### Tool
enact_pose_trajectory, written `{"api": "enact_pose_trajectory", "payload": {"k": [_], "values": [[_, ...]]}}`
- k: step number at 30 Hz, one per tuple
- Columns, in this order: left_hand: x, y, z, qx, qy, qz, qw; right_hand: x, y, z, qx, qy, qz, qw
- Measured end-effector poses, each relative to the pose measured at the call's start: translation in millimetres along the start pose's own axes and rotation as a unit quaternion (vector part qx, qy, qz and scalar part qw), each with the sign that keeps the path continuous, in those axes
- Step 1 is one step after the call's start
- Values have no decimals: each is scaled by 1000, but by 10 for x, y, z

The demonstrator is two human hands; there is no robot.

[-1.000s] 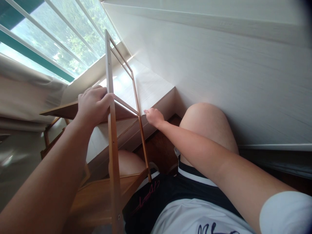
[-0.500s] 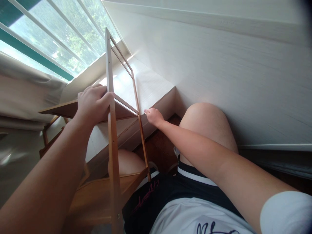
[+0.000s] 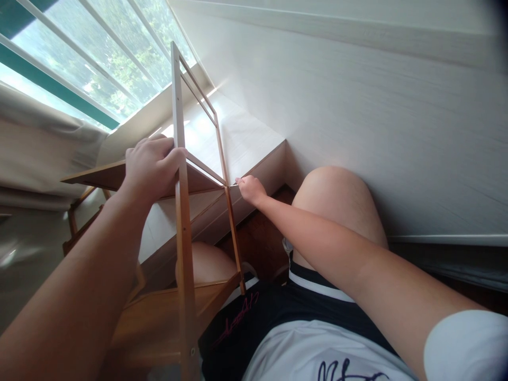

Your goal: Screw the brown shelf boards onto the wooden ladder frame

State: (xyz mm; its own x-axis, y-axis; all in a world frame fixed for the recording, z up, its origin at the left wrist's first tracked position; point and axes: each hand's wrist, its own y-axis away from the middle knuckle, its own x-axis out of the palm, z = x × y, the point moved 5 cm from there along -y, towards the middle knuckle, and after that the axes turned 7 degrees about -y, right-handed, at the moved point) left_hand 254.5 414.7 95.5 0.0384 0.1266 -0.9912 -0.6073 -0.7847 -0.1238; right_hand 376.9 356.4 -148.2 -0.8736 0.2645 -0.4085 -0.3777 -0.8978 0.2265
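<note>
A wooden shelf frame (image 3: 183,211) with slim posts and flat boards stands tilted between my arms. My left hand (image 3: 153,161) wraps round its nearer post, the thumb lying across the wood. Level with that grip, a brown shelf board (image 3: 107,177) reaches away to the left. My right hand (image 3: 251,189) is closed in a pinch on a thin metal rod (image 3: 233,185) that looks like a hex key. The rod's far end meets the farther post (image 3: 234,227) where the board's rail joins it; the tip is too small to make out.
A lower wooden board (image 3: 154,323) lies by my lap. Behind the frame is a pale ledge (image 3: 248,143) under a barred window (image 3: 99,58). A pale panel wall (image 3: 357,116) rises on the right, close to my knee. A curtain (image 3: 43,148) hangs at left.
Very little differs. My right hand has shifted slightly while keeping its pinch at the joint; my left hand stays on the post.
</note>
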Motion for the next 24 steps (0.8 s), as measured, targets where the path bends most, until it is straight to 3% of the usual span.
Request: {"api": "enact_pose_trajectory", "payload": {"k": [14, 24], "values": [[-6, -2, -7, -3, 1, -6, 1000, 87, -77, -111, 50, -119, 23, 991], [-28, 1, -20, -11, 6, 6, 1000, 81, -40, -75, 39, -113, 48, 992]]}}
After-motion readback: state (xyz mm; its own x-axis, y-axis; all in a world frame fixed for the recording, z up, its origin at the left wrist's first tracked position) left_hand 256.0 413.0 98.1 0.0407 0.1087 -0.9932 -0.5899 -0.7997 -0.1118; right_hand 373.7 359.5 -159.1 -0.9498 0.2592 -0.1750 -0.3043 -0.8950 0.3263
